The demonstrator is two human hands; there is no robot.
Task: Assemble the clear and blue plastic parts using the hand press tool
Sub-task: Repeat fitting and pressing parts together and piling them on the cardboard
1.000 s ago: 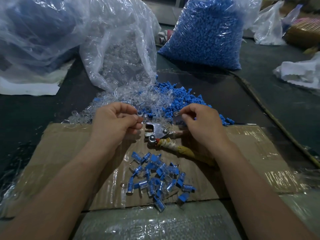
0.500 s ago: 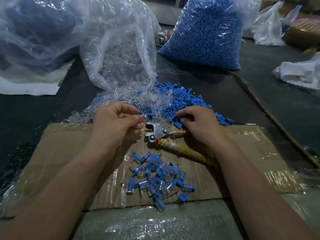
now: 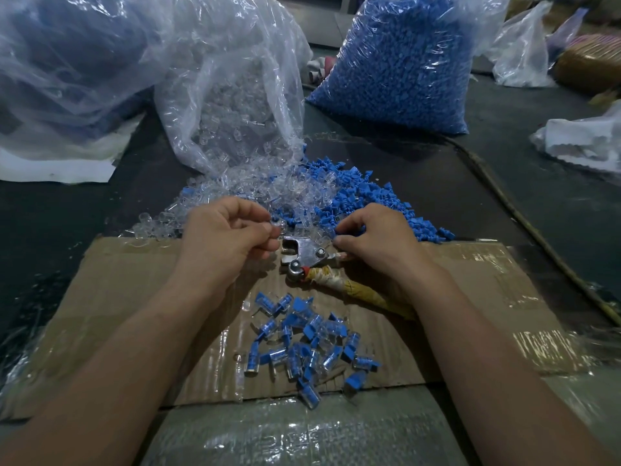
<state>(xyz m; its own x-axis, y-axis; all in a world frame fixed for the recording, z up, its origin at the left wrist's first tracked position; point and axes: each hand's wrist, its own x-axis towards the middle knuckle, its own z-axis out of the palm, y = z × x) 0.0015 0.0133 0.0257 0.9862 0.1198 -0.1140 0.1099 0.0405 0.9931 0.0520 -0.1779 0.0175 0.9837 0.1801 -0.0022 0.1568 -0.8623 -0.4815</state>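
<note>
On the cardboard (image 3: 134, 297) laid over the worktop, the press (image 3: 302, 253) lies with its taped handle running under the right hand (image 3: 379, 243). The left hand (image 3: 228, 237) hovers just beside the tool's head, thumb and forefinger pinched on a clear part (image 3: 278, 226). The right hand's fingers (image 3: 341, 243) look nipped together on a blue part (image 3: 335, 234) at the edge of the blue pile (image 3: 386, 203). The clear pile (image 3: 262, 186) sits just behind the press, and the finished pieces (image 3: 302, 341) lie nearer the person. These bits look featherlight, hard and slick, and the clear one would likely crack if squeezed crooked. I'd hold each by its sides with fingertips only, leaving the mating ends free, and seat them squarely in the press.
</note>
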